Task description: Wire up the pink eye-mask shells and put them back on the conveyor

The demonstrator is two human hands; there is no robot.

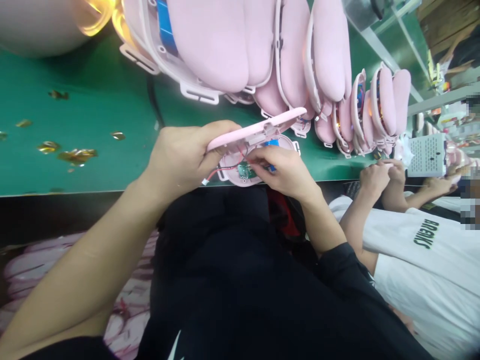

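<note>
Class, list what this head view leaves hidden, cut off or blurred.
- Circuit board: partly hidden by the right hand.
- Pink shell: near end covered by the left hand.
- Pink stack: cut off by the top edge.
- Far right: blurred out.

The table (pixel 93 150) is green with gold flecks (pixel 77 156); the shells (pixel 258 131) pink; their wires (pixel 225 170) red; a co-worker's shirt (pixel 420 260) white.
</note>
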